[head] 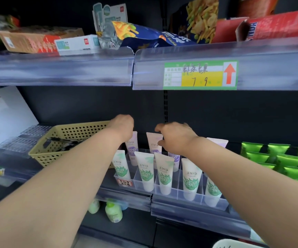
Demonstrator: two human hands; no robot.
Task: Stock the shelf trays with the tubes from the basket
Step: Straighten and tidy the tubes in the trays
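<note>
A clear divided shelf tray [173, 190] holds a front row of white tubes with green labels [164, 174] and a back row with purple labels [133, 147]. My left hand [122, 125] reaches over the top of the leftmost purple tube; whether it grips the tube is hidden. My right hand [176, 137] hovers with bent fingers at the top of the second purple tube [153, 142], touching it. A tan perforated basket [64, 142] sits on the shelf to the left, with only dark items visible inside.
Green packets [284, 158] fill the shelf to the right. The shelf above, with a price tag [200, 75], carries snack bags and boxes. Green bottles [113, 212] stand on the lower shelf. A white basket rim [234, 244] shows at the bottom right.
</note>
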